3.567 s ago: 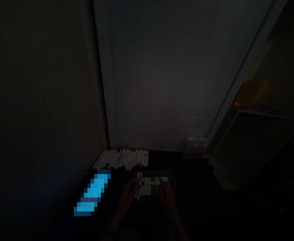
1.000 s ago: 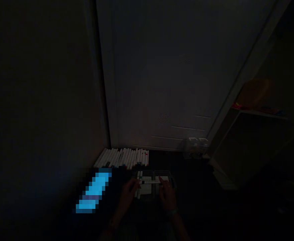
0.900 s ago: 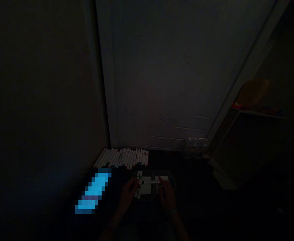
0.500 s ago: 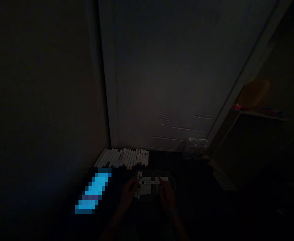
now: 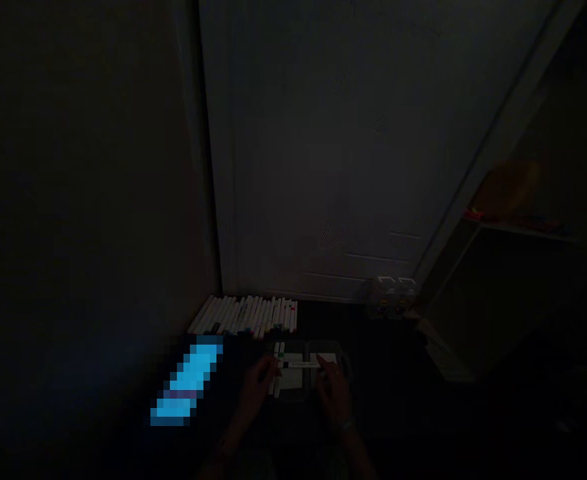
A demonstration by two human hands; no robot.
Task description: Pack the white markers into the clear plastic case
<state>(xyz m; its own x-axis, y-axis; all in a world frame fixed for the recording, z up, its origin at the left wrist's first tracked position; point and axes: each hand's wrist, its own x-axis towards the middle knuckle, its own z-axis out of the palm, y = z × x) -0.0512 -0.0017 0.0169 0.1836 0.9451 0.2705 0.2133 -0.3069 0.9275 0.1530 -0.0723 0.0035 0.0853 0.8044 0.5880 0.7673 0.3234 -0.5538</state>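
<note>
A white marker (image 5: 301,365) with a dark band near its left end lies level between my two hands, above an open clear plastic case (image 5: 305,393). My left hand (image 5: 259,379) is closed on its left end. Fingers of my right hand (image 5: 332,383) pinch its right end. Inside the case's left half, two white markers (image 5: 276,387) stand side by side along the left wall, one with a green band. Pale sheets (image 5: 291,380) show in both halves. The scene is very dark, so finger detail is faint.
A row of several white markers (image 5: 253,315) lies at the back left against the wall. A bright blurred blue screen (image 5: 188,380) is left of my hands. Two clear containers (image 5: 392,297) stand at the back right. A shelf (image 5: 523,230) with an orange object is farther right.
Both hands and the marker between them stay nearly in place. The picture is slightly darker, and the view has shifted by a hair.
</note>
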